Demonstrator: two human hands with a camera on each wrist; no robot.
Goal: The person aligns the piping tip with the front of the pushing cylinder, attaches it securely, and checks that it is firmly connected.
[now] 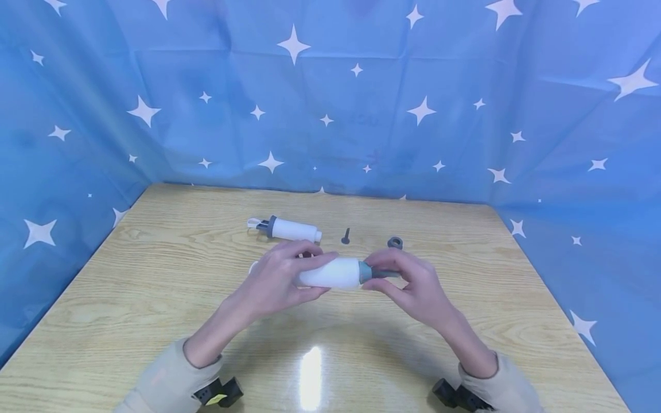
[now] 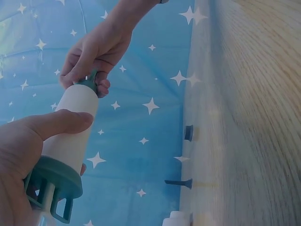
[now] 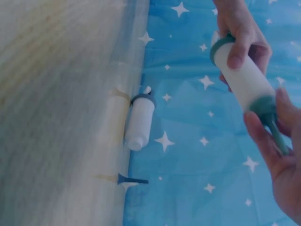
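A white-barrelled icing syringe (image 1: pixel 335 273) with green end parts is held level above the table. My left hand (image 1: pixel 276 281) grips its barrel, the thumb lying along it. In the left wrist view the green slotted handle end (image 2: pixel 54 176) sticks out below that hand. At the other end, my right hand (image 1: pixel 415 284) pinches the green nozzle (image 3: pixel 268 113) between thumb and fingers. The nozzle's narrow tube points into the right palm. Part of the handle end is hidden behind the left hand in the head view.
Behind the hands lies a second icing syringe (image 1: pixel 293 230) with a grey collar. To its right are a small dark nozzle (image 1: pixel 346 237) standing on its wide end and a dark ring cap (image 1: pixel 395 242). A starry blue curtain (image 1: pixel 330 115) borders the wooden table (image 1: pixel 129 310).
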